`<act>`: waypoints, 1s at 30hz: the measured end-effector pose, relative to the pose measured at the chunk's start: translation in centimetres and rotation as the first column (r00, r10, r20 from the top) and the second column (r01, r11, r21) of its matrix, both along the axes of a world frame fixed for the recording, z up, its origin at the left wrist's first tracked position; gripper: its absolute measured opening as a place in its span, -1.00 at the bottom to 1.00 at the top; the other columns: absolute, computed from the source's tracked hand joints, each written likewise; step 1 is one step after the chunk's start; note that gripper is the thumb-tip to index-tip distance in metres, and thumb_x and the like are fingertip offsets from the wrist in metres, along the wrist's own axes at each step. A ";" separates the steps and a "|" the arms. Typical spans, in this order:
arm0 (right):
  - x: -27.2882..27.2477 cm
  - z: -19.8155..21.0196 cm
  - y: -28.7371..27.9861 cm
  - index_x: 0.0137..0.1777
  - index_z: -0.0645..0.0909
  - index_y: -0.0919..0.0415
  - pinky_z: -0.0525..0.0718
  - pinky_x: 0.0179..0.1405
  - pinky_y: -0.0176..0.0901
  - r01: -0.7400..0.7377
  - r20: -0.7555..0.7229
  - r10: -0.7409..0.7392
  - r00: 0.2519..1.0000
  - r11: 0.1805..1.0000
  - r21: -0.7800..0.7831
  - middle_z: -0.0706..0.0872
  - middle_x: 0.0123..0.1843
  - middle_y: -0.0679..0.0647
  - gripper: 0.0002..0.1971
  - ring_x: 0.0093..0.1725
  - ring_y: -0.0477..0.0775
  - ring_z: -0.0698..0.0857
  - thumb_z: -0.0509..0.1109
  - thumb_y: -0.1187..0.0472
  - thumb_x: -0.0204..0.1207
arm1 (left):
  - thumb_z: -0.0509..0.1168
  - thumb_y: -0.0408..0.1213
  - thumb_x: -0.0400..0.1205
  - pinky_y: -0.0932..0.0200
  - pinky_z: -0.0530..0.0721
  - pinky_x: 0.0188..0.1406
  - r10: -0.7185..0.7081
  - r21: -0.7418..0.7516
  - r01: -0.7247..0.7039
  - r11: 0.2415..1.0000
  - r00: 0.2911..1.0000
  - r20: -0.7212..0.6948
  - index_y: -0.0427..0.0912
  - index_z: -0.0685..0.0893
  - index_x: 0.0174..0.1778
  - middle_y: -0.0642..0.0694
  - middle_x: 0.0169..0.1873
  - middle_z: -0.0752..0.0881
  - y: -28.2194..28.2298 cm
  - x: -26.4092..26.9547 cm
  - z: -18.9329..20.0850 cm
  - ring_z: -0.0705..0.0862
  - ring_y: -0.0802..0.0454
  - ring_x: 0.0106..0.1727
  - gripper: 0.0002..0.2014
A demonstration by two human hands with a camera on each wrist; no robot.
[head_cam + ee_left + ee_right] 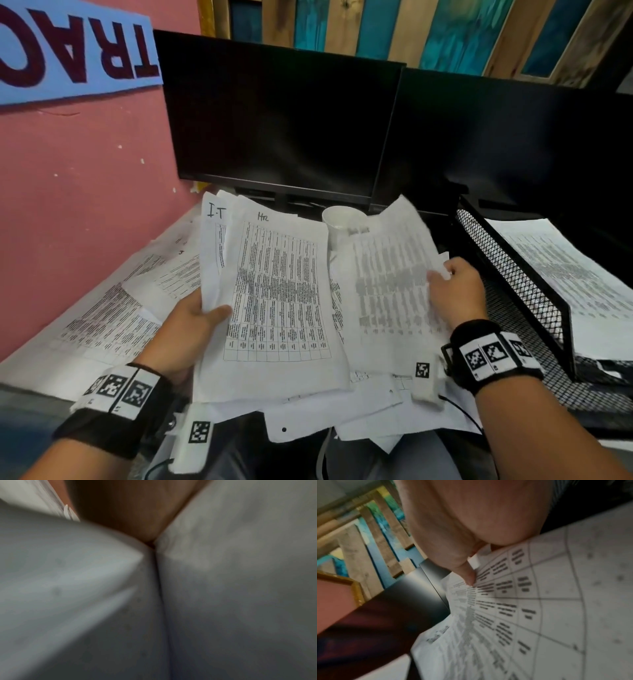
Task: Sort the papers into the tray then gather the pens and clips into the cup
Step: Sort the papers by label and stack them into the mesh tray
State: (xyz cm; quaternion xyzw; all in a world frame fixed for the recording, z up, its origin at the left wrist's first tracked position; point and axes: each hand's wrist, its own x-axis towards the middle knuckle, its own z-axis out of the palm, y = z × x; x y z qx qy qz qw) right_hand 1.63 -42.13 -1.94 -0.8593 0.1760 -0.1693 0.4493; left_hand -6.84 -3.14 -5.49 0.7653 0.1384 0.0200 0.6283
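My left hand (202, 313) grips a small stack of printed table sheets (277, 294) lifted above the desk, the thumb on top; the front one is marked "HR", one behind "I.T". My right hand (445, 277) pinches the right edge of another printed sheet (387, 284), raised and blurred; the right wrist view shows the thumb (467, 574) pressed on that sheet (530, 608). A white cup (342, 219) stands behind the papers, partly hidden. The black mesh tray (513, 274) at the right holds printed papers (565, 274). The left wrist view shows only blurred paper (85, 588). No pens or clips show.
More loose sheets (113, 308) lie spread on the desk at the left and near the front edge (342, 411). Two dark monitors (281, 120) stand close behind the papers. A pink wall (78, 192) borders the left side.
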 end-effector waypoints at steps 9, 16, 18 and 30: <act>-2.9 9.7 0.8 0.01 0.80 0.04 0.88 0.10 0.12 -0.172 0.338 0.056 0.940 0.930 0.324 0.93 0.03 0.09 -0.75 0.07 0.17 0.91 0.32 0.33 0.75 | 0.33 -0.35 0.81 -0.32 0.73 0.32 0.023 -0.075 -0.023 0.997 1.000 -0.001 -0.09 0.74 0.42 -0.09 0.10 0.90 -0.4 0.1 0.6 0.84 -0.26 0.18 -0.72; -3.3 4.6 6.0 0.29 0.72 0.24 0.86 0.15 0.30 -0.237 0.099 0.225 0.969 0.743 0.627 0.91 0.17 0.21 -0.71 0.12 0.27 0.91 0.26 0.45 0.71 | 0.29 -0.31 0.83 -0.38 0.70 0.41 0.041 -0.198 -0.020 0.980 0.994 0.102 -0.02 0.78 0.41 -0.06 0.17 0.92 -2.4 -0.9 2.4 0.89 -0.21 0.22 -0.71; -3.6 2.4 7.9 0.31 0.71 0.22 0.81 0.27 0.40 -0.224 0.041 0.259 0.965 0.735 0.640 0.89 0.21 0.20 -0.68 0.20 0.30 0.87 0.26 0.44 0.67 | 0.28 -0.37 0.82 -0.36 0.72 0.38 0.048 -0.240 -0.019 0.971 0.992 0.114 -0.06 0.80 0.36 -0.10 0.13 0.93 -2.9 -1.2 2.9 0.90 -0.23 0.18 -0.72; -5.4 4.1 10.5 0.29 0.75 0.03 0.83 0.25 0.40 -0.438 0.102 0.451 0.887 0.750 0.495 0.91 0.19 0.06 -0.66 0.15 0.19 0.91 0.28 0.43 0.75 | 0.49 -0.25 0.68 -0.17 0.83 0.29 -0.163 0.080 0.148 0.986 0.954 0.252 0.14 0.76 0.23 0.22 0.12 0.90 -3.4 -1.1 6.2 0.90 0.13 0.12 -0.75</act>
